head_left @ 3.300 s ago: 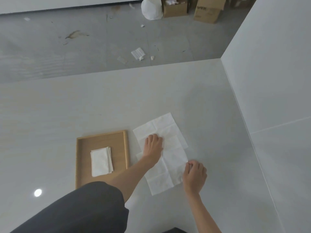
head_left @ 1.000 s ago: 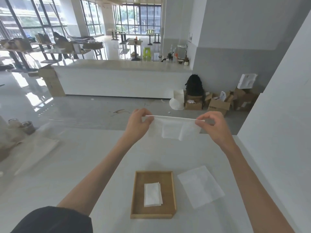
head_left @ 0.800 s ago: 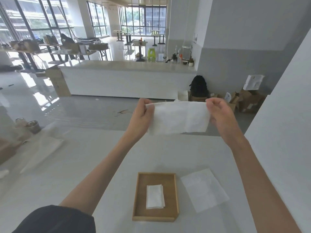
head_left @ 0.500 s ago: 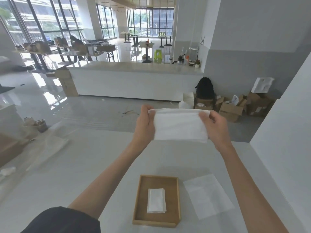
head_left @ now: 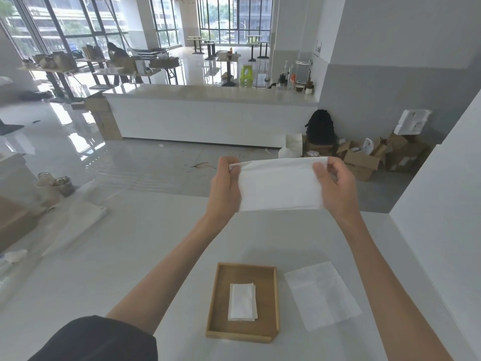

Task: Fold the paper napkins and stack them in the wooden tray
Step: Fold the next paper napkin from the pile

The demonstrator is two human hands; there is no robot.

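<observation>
I hold a white paper napkin (head_left: 279, 186) up in the air, stretched flat and folded into a wide band. My left hand (head_left: 225, 187) pinches its left end and my right hand (head_left: 334, 186) pinches its right end. Below them on the white table lies the wooden tray (head_left: 273, 306) with a small stack of folded napkins (head_left: 242, 302) in its middle. An unfolded napkin (head_left: 321, 294) lies flat on the table just right of the tray.
A white wall (head_left: 440, 230) borders the table on the right. Clear plastic wrapping (head_left: 75, 225) and two jars (head_left: 56, 183) lie at the table's far left. Beyond the table edge are a grey floor, a white counter (head_left: 208, 118) and cardboard boxes (head_left: 364, 160).
The napkin was lifted off the table, where it lay spread under both hands, and is now held in the air as a folded band. My hands have moved slightly lower and closer in the last second.
</observation>
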